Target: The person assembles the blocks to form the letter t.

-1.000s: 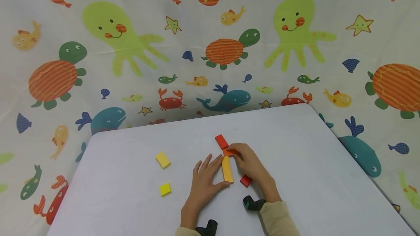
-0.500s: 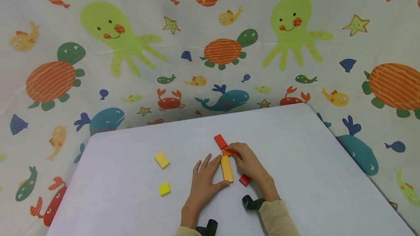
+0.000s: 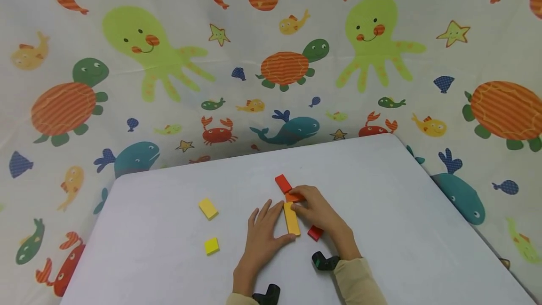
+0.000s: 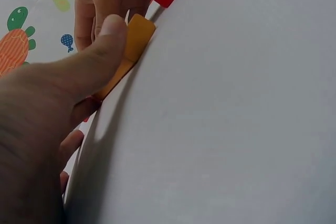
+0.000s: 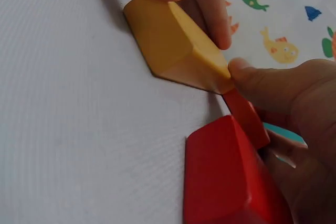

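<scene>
Two hands work close together over a small row of blocks on the white desk (image 3: pixel 148 234). The left hand (image 3: pixel 261 233) spans the long block (image 3: pixel 292 221), thumb at its near end and forefinger by its far left corner, in what looks like a light lengthwise grip. The right hand (image 3: pixel 319 212) pinches the orange block (image 3: pixel 292 197), its thumb also touching the far corner of the long block. The step in hand seems to be squaring one block against the other. To do it well, the left hand should act as a steady stop while the right makes only small nudges; pressure is best kept low and level, since a push from above could tip a block or skew the joint. The far red block (image 3: pixel 283 183) should not be knocked, as it meets or nearly meets the orange block's far side. As for place, the long block lies between the hands, its far end against the orange block, which sits under the right fingers. The near red block (image 3: pixel 315 233) lies just beside the right wrist, easily brushed. The big yellow block (image 3: pixel 208 209) and small yellow block (image 3: pixel 212 246) lie apart, left of the left hand.
</scene>
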`<move>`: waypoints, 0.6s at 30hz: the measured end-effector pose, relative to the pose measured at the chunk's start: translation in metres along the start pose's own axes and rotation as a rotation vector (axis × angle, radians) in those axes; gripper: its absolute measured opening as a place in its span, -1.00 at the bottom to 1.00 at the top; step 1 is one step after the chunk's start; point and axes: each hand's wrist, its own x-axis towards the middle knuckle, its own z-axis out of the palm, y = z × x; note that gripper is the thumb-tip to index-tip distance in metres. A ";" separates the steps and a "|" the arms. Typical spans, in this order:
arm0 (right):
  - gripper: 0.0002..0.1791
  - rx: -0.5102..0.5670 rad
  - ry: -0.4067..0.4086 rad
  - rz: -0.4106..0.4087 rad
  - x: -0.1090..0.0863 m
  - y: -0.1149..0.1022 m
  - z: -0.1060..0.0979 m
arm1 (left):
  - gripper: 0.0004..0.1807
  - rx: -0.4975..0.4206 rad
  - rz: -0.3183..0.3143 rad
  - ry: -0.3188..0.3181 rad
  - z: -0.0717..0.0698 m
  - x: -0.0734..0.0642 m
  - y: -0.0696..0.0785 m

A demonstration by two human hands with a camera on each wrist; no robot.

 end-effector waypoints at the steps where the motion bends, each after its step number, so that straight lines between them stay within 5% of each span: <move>1: -0.51 -0.003 -0.004 0.005 0.001 -0.001 0.000 | -0.05 -0.011 0.003 0.002 0.000 0.000 -0.001; 6: -0.52 -0.013 -0.008 0.024 0.003 -0.003 0.000 | -0.37 -0.119 -0.003 0.057 -0.007 0.007 -0.006; 11: -0.52 -0.004 -0.003 0.042 0.004 -0.003 -0.001 | -0.56 -0.179 -0.090 0.116 -0.024 0.022 -0.001; 18: -0.52 0.026 -0.018 0.051 0.003 -0.001 0.000 | -0.57 -0.033 -0.064 0.114 -0.034 0.052 0.003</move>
